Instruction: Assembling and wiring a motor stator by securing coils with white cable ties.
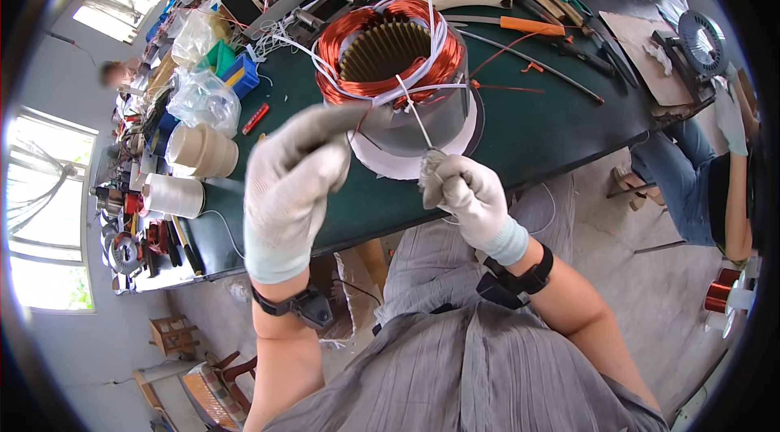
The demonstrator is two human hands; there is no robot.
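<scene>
A stator (406, 130) with a grey metal shell and red-brown copper windings (333, 50) stands upright before me on a white ring-shaped pad (382, 166). White sleeving (433, 18) loops around and rises above the coils. A white cord (416, 119) is looped over the front of the winding and runs taut down to my right hand (475, 205), whose gloved fingers are closed around its end. My left hand (296, 180), also gloved, reaches to the winding's front left; its index finger is stretched out against the coil, the other fingers loosely bent, with nothing visible in them.
Spools of white thread (175, 195) and a red marker (256, 118) lie on the left of the green table (536, 156). An orange-handled tool (532, 26), rods and hammers lie behind to the right. A co-worker's gloved hand (730, 119) shows at the far right.
</scene>
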